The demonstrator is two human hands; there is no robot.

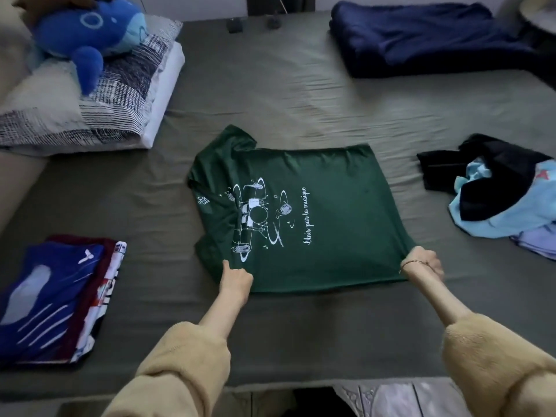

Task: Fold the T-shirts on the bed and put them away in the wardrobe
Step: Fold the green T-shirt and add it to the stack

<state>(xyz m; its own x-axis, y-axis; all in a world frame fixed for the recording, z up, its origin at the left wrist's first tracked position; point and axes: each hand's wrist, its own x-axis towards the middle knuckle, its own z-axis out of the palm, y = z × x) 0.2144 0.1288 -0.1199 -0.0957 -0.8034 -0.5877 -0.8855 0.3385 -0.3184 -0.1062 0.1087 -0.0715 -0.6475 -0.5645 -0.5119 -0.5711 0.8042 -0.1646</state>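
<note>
At the near left of the bed, a stack of folded T-shirts is lying flat, a blue one on top with dark red and white ones showing beneath its right edge. Far beyond it, a blue plush toy is sitting on a pile of patterned pillows.

Moving right, we are seeing the green T-shirt lying spread on the olive sheet in the middle of the bed, its white drum-and-horn print and script facing up, its collar end toward the left and one sleeve folded at the far left corner. The left hand is gripping the shirt's near left corner, fingers curled under the cloth with the thumb lying on top. The right hand, wearing a thin bracelet, is clutching the near right corner of the hem, fingers bunched closed around the fabric. Both arms are showing fuzzy beige sleeves.

Further right, a loose heap of unfolded clothes, black over light blue, is lying well apart from the green shirt. At the far right, a folded navy blanket is resting on the sheet.
</note>
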